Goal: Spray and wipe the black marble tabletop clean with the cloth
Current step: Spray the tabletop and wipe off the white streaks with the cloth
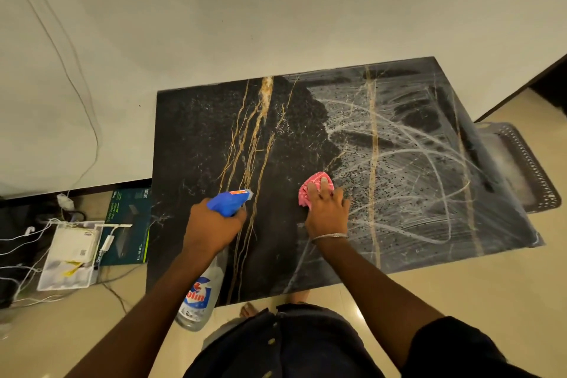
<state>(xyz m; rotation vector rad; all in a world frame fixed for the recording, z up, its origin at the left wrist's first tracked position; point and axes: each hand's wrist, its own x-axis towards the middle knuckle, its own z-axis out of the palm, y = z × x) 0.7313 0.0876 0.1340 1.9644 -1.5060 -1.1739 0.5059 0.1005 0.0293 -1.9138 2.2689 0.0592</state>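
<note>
The black marble tabletop [208, 138] with gold veins fills the middle of the view. Its right half is covered in white foamy smears and wipe streaks; its left half is dark and dry-looking. My left hand [214, 224] grips the blue trigger head of a clear spray bottle [201, 294], nozzle aimed forward over the table's near left part. My right hand [326, 212] presses a bunched pink cloth [313, 190] onto the marble near the middle, at the edge of the foamy area, fingers curled over it.
A white wall runs behind the table. On the floor to the left lie a white tray [66, 282] with small items, tangled white cables [27, 242] and a dark green box [129, 224]. A grey perforated basket [527, 175] sits right of the table.
</note>
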